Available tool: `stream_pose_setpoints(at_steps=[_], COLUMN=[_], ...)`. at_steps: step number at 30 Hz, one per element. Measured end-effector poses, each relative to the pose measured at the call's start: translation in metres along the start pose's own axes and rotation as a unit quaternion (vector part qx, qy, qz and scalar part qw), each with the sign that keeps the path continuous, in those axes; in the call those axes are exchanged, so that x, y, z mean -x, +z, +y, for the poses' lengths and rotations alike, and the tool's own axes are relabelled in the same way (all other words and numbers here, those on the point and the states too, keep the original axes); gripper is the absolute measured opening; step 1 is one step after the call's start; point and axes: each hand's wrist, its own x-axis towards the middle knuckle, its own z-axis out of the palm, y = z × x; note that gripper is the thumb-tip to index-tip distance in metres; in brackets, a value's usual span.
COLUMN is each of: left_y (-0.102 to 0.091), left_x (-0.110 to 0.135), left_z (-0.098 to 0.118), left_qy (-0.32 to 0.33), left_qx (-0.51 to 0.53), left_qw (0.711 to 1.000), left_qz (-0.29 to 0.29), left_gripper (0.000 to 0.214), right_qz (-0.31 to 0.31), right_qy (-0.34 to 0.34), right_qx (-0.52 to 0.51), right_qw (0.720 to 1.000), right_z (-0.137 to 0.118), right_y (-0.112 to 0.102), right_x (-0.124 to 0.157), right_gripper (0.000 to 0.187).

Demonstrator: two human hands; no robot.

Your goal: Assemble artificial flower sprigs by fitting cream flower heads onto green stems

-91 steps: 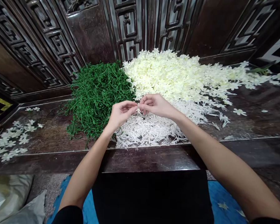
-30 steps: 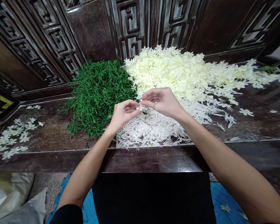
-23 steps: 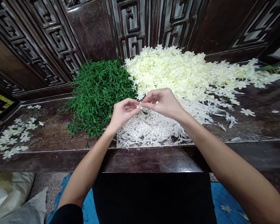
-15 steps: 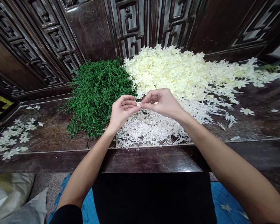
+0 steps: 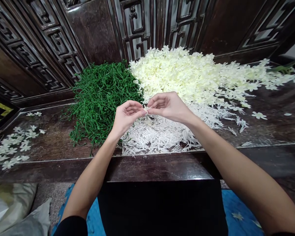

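Observation:
My left hand (image 5: 126, 117) and my right hand (image 5: 172, 107) meet fingertip to fingertip above the bench. Between the pinched fingers is a small white artificial flower stamen (image 5: 146, 109) with thin spread strands. Both hands pinch it, thumb against finger. Below them lies a heap of white stamens (image 5: 159, 137) like it. To the left is a tangled pile of green plastic stems (image 5: 103, 95). Behind the hands rises a big heap of cream-white artificial flowers (image 5: 182, 72), trailing off to the right.
A dark wooden bench (image 5: 56, 137) carries the piles, with a carved lattice back (image 5: 135, 19) behind them. Small assembled-looking white flowers (image 5: 12, 149) lie at its left end. One loose flower (image 5: 259, 115) is to the right. Pale sacks (image 5: 12, 203) are on the floor.
The fingertips have drawn slightly apart, and the stamen's thin strands now show more clearly between them. The piles look the same; the view has shifted slightly.

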Motion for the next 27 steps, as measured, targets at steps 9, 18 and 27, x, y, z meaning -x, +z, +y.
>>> stream_pose_setpoints(at_steps=[9,18,27], left_y=[-0.006,-0.008,-0.007], left_x=[-0.001,-0.003,-0.001], left_z=[-0.006,-0.007,-0.002], left_qy=[-0.005,-0.037,-0.017], left_qx=[0.007,0.053,0.031], left_qw=[1.0,0.998,0.999], left_qz=[0.019,0.015,-0.033], left_gripper=[0.033,0.043,0.025], right_qz=[-0.023,-0.035,0.012], right_qy=[0.003,-0.023,-0.038], right_qx=[-0.001,-0.012,-0.03], right_qw=[1.0,0.999,0.999], right_z=[0.003,0.002,0.004], right_y=[-0.001,-0.003,0.002], right_x=[0.0,-0.001,0.001], right_gripper=[0.041,0.034,0.019])
